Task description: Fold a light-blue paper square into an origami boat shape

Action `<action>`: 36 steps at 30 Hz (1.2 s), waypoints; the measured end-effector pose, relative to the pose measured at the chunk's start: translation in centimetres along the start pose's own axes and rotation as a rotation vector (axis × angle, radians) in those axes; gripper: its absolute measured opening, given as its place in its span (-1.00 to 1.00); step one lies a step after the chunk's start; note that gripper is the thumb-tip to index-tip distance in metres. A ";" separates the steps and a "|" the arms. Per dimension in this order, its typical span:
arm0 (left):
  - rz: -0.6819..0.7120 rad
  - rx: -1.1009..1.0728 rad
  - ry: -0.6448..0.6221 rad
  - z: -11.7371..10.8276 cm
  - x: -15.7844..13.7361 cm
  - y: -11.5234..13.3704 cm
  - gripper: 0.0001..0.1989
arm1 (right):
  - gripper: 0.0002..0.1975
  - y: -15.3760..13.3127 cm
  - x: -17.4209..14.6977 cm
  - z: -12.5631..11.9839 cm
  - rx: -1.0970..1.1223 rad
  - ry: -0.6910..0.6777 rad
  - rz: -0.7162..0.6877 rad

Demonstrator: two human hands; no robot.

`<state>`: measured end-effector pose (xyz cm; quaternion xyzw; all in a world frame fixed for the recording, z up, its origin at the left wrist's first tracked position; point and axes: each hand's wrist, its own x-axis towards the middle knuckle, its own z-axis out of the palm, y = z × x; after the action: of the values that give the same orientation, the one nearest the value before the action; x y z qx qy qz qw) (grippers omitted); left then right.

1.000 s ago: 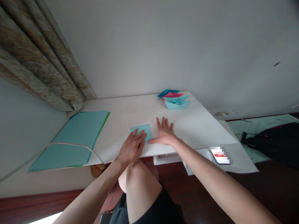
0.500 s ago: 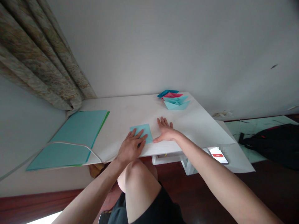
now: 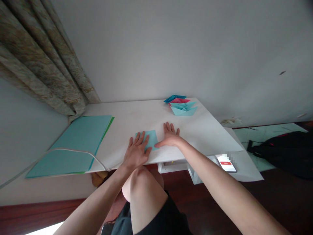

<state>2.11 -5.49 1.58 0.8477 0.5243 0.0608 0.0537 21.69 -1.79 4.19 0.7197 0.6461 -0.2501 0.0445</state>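
A small light blue square of folded paper [image 3: 152,138] lies flat near the front edge of the white table. My left hand [image 3: 137,150] rests on its left part with fingers spread, hiding that side. Just right of the paper, my right hand [image 3: 170,136] lies open on the table, its thumb at the paper's lower right corner. Beyond my hands several folded paper boats stand in a row: a light blue boat [image 3: 184,109] in front, a pink boat [image 3: 182,101] behind it and a dark blue boat [image 3: 174,98] at the back.
Large light blue sheets [image 3: 78,143] with green edges beneath lie at the table's left, crossed by a white cable [image 3: 70,149]. A lit phone [image 3: 226,163] sits on a lower surface at right. A patterned curtain [image 3: 46,58] hangs at left; a black bag [image 3: 286,153] is far right.
My left hand has shifted left across the paper, uncovering more of its middle. My right thumb has moved slightly left to the paper's corner. The view has turned a little.
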 end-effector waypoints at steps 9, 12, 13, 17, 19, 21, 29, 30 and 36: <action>-0.169 0.168 0.091 0.7 -0.7 1.0 -0.31 | 0.43 -0.8 0.2 0.1 -0.003 0.011 0.019; -0.153 0.193 0.088 0.7 -0.8 1.1 -0.37 | 0.45 -0.9 0.5 0.4 -0.001 0.039 0.039; -0.149 0.198 0.086 0.7 -0.7 1.1 -0.37 | 0.44 -1.2 0.6 0.6 0.005 0.060 0.055; -0.149 0.197 0.073 0.7 -0.6 1.0 -0.37 | 0.38 -2.4 0.9 1.2 0.029 0.138 0.071; -0.163 0.195 0.079 0.8 -0.6 1.1 -0.36 | 0.36 -2.3 0.7 1.3 0.030 0.144 0.038; -0.186 0.201 0.100 0.8 -0.6 1.2 -0.35 | 0.36 -2.0 0.4 1.3 0.024 0.139 0.006; -0.235 0.229 0.114 0.8 -0.7 1.6 -0.28 | 0.33 -4.2 1.2 1.7 0.055 0.182 0.058; -0.231 0.226 0.108 0.7 -0.7 1.5 -0.28 | 0.33 -4.5 1.3 1.7 0.058 0.183 0.056; -0.054 0.156 0.064 0.8 -0.2 0.5 -0.33 | 0.37 -2.9 0.9 1.7 0.060 0.192 0.106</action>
<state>2.54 -5.93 0.89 0.8325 0.5515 0.0452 -0.0276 18.44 -1.15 3.13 0.7745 0.6007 -0.1963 -0.0259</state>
